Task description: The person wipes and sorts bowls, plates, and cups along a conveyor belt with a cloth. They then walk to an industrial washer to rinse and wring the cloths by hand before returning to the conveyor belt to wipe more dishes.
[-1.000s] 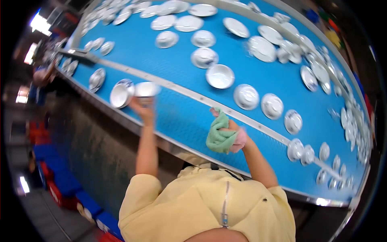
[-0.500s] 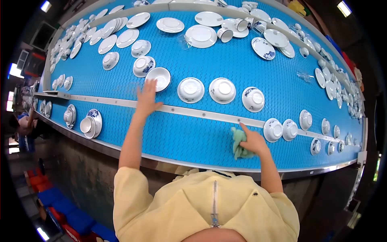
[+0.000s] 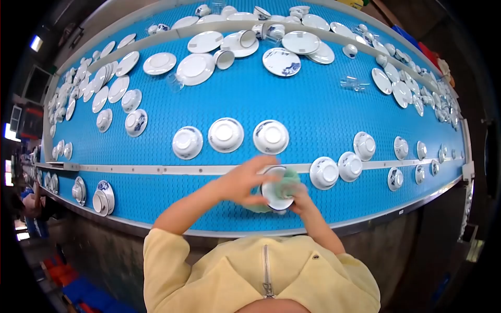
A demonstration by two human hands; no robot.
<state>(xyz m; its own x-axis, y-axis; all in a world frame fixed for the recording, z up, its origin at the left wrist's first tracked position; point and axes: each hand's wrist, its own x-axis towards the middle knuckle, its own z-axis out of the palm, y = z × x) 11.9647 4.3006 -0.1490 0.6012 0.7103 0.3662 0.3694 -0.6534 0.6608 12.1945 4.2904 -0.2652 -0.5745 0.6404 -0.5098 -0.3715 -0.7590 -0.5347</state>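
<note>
A white bowl with a dark rim (image 3: 270, 194) is held up over the near lane, its open side tilted toward me. My left hand (image 3: 241, 181) grips it by the left side, thumb and fingers spread around the rim. A green cloth (image 3: 286, 185) is pressed into the bowl by my right hand (image 3: 299, 197), whose fingers are partly hidden and blurred. Just beyond my hands, three upside-down bowls, one of them a patterned bowl (image 3: 271, 137), sit on the blue belt. To the right, another overturned bowl (image 3: 323, 173) rests by the divider strip.
A metal divider strip (image 3: 201, 170) runs along the blue belt (image 3: 308, 104). Plates (image 3: 195, 69), cups (image 3: 224, 59) and clear glasses (image 3: 355, 83) lie further back. A bowl stacked on a plate (image 3: 104, 199) stands at the near left. Another person (image 3: 34, 203) is at the far left.
My left hand has taken the bowl off the belt and brought it toward me. My right hand has moved the cloth from beside the divider into the bowl. The view has shifted.
</note>
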